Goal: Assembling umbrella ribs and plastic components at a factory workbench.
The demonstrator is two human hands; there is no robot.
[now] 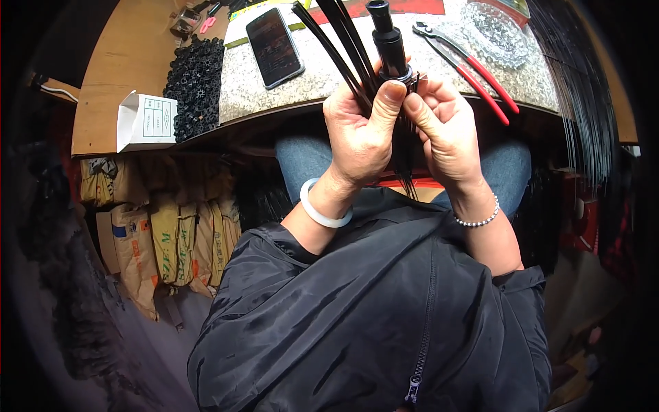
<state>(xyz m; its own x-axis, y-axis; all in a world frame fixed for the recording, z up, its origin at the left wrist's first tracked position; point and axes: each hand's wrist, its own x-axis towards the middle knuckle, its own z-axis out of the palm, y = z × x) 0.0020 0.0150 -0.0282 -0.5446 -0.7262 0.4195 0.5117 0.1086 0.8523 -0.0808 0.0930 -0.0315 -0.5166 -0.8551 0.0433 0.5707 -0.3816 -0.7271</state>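
In front of me, above my lap, my left hand [357,141] is closed around a glossy black stepped tube [389,49], its thumb pressed on the collar at the lower end. Several long, thin black strips [338,47] fan up and away from between that hand's fingers. My right hand [449,134] is closed too, thumb and fingers pinching at the right side of the collar, where small dark pieces show. Thin black ends [403,172] hang below, between both hands. What exactly the right fingertips grip is partly hidden.
On the speckled tabletop [240,103] lie a phone [274,48], red-handled pliers [473,72] and a glass dish [494,34]. Small black ring-like parts [198,89] are heaped left, beside a white box [147,122]. Thin black rods [583,89] overhang the right edge. Sacks [175,240] stand below left.
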